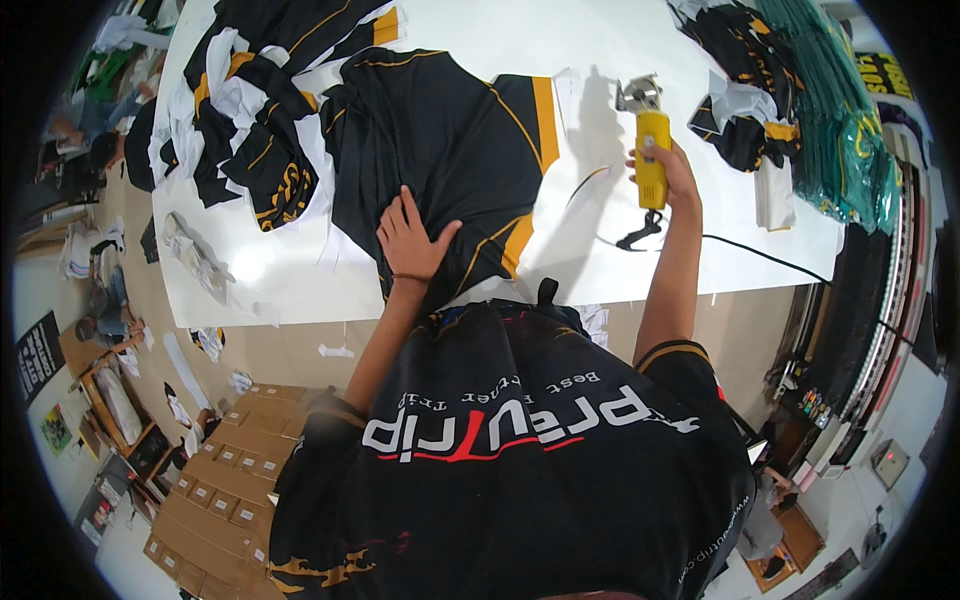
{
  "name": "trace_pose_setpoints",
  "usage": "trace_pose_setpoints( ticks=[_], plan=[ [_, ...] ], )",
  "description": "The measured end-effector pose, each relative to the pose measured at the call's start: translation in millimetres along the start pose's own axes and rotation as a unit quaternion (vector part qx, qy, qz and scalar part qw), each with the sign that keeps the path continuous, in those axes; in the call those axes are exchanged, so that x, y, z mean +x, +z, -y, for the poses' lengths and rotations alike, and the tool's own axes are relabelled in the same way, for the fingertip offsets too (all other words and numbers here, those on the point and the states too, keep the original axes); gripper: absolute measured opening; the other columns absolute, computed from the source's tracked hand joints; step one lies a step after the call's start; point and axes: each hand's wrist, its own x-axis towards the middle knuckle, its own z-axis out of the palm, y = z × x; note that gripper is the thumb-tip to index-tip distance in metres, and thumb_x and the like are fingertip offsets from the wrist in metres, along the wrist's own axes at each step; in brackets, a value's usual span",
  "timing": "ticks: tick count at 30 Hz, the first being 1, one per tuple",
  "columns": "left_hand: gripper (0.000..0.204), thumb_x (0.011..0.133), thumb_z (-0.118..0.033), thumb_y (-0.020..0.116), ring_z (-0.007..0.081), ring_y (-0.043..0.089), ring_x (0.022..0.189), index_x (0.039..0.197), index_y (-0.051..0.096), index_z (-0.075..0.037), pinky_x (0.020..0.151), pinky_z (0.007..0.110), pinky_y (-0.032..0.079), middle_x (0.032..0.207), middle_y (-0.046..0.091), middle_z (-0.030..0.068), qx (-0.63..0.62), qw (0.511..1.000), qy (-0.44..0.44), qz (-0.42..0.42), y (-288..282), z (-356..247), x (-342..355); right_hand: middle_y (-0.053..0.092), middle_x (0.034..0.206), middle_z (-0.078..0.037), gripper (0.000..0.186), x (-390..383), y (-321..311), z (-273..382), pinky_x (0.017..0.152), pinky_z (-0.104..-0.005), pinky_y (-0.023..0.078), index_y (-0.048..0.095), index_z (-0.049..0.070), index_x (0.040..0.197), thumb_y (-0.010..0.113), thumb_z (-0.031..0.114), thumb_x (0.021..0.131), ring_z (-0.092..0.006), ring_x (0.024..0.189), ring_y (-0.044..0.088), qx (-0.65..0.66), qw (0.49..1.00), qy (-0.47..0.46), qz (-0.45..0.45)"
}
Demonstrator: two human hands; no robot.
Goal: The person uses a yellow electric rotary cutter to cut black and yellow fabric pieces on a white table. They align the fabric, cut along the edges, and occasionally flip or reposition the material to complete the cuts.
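Note:
A black jersey (pixel 440 130) with orange piping and orange edge bands lies spread on the white table (pixel 480 30). My left hand (pixel 412 238) rests flat on its lower part, fingers stretched and thumb apart. To the right of the cloth, my right hand (pixel 672 170) is wrapped round the yellow body of an electric rotary cutter (pixel 653 165). The cutter's metal head (pixel 640 93) points away from me, and a black cord leaves its near end. Between cutter and jersey lies a thin dark and orange scrap strip (pixel 588 182).
Bunched black, white and orange fabric pieces (pixel 255 130) are heaped at the left. More black pieces (pixel 745 120) and green plastic-wrapped garments (pixel 845 110) lie at the right. The black cord (pixel 770 258) runs off the right edge. Cardboard boxes (pixel 215 490) stand at the lower left; other people sit far left.

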Motion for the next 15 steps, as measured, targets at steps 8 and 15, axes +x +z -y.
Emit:
trace_pose_setpoints(
  ticks=[8, 15],
  plan=[
    [0.036, 0.085, -0.022, 0.072, 0.0413, 0.069, 0.112, 0.117, 0.074, -0.006, 0.099, 0.047, 0.054, 0.114, 0.075, 0.0205, -0.091, 0.991, -0.096, -0.028, -18, 62, 100, 0.069, 0.107, -0.02, 0.055, -67, -96, -120, 0.074, -0.0434, 0.063, 0.053, -0.005, 0.131, 0.069, 0.019, 0.084, -0.0306, 0.091, 0.071, 0.206, 0.978, 0.008, -0.045],
    [0.039, 0.085, -0.027, 0.067, 0.0392, 0.07, 0.112, 0.117, 0.074, -0.004, 0.1, 0.046, 0.053, 0.116, 0.075, 0.0202, -0.065, 0.996, 0.041, -0.043, -113, -43, 303, 0.068, 0.102, -0.022, 0.051, -73, -125, -171, 0.079, -0.0445, 0.063, 0.056, -0.007, 0.124, 0.069, 0.019, 0.083, -0.0303, 0.088, 0.071, 0.329, 0.942, -0.062, 0.022]
  ],
)
